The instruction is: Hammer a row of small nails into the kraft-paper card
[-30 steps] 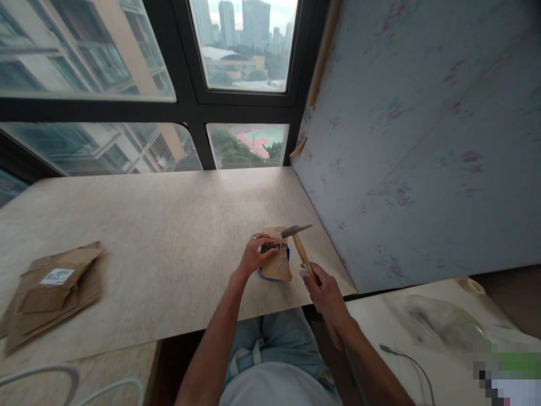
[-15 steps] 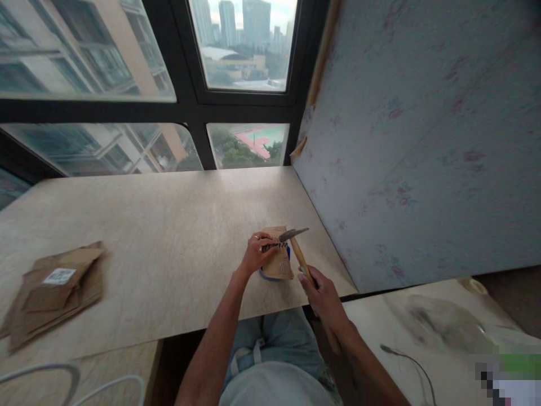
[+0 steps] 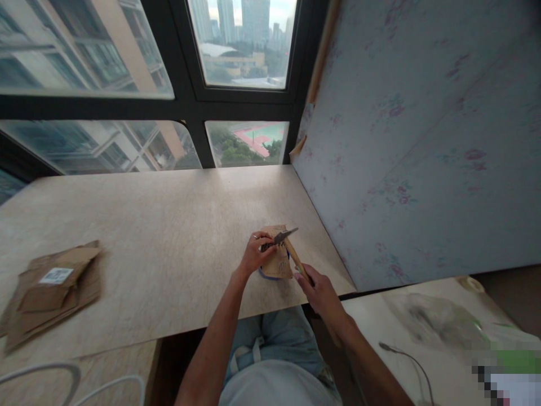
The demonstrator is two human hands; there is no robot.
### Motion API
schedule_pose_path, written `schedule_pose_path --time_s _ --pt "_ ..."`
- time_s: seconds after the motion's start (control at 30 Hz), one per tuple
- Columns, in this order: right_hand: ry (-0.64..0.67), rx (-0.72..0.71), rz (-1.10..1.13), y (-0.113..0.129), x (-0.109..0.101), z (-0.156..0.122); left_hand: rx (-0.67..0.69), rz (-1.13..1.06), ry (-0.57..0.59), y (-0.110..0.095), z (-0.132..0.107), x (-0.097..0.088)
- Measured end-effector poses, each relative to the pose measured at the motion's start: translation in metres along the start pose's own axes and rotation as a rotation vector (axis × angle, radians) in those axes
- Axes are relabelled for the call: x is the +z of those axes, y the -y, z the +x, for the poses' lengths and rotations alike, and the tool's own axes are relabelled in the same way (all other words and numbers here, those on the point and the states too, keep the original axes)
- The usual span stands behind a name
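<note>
My right hand (image 3: 318, 290) is wrapped around the wooden handle of a hammer (image 3: 297, 255). The hammer's dark metal head lies over a piece of brown cardboard (image 3: 276, 266), right by the fingertips of my left hand (image 3: 255, 254). That hand rests on the cardboard's left side, thumb and fingers drawn together in a pinch. Whatever sits between them is too small or hidden to make out. Dark marks show on the cardboard near the fingertips. Beneath it, a blue rim (image 3: 270, 276) of some object peeks out, mostly covered.
Flattened brown cardboard pieces (image 3: 54, 290) with a white label lie on the left of the pale tabletop (image 3: 169, 237). A papered wall (image 3: 406, 169) rises close on the right. Lower right are a cable (image 3: 406, 353) and a clear plastic bag (image 3: 439, 318). Windows stand behind.
The hammer head has shifted left, closer to my left fingertips, with my right hand moving slightly left. My left hand and the cardboard stay nearly in place.
</note>
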State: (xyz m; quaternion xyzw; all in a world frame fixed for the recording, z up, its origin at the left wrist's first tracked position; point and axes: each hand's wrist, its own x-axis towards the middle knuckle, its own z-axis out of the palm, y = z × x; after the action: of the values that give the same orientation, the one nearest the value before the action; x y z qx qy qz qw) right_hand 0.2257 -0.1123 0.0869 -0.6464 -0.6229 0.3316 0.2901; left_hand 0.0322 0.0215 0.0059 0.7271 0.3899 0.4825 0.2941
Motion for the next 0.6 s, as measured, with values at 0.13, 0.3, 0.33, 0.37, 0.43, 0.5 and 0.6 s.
schedule_pose_path --time_s 0.13,0.3,0.33,0.37,0.43,0.5,0.6 --pt "-0.001 -0.021 -0.021 0.0034 -0.0006 0.0017 -0.005 0.006 0.004 0.0006 -0.0005 0.0005" --pt "-0.038 -0.008 0.038 0.0054 -0.0015 -0.0011 -0.020 0.011 0.010 -0.0001 -0.0006 -0.0001" --pt "-0.035 -0.004 0.042 0.0047 -0.0013 -0.0015 -0.018 0.010 0.009 0.0001 -0.0007 -0.0001" --pt "-0.028 -0.001 0.044 0.0038 -0.0010 -0.0019 -0.013 0.010 0.008 0.0005 -0.0008 0.0000" --pt "-0.017 0.001 0.048 0.0013 -0.0001 -0.0028 -0.001 0.010 0.001 0.0017 -0.0012 0.0006" --pt "-0.010 0.004 0.056 -0.0012 0.0008 -0.0037 0.004 0.011 -0.007 0.0028 -0.0016 0.0012" --pt "-0.022 0.011 0.066 -0.0031 0.0009 -0.0049 0.000 0.016 -0.004 0.0027 -0.0014 0.0012"
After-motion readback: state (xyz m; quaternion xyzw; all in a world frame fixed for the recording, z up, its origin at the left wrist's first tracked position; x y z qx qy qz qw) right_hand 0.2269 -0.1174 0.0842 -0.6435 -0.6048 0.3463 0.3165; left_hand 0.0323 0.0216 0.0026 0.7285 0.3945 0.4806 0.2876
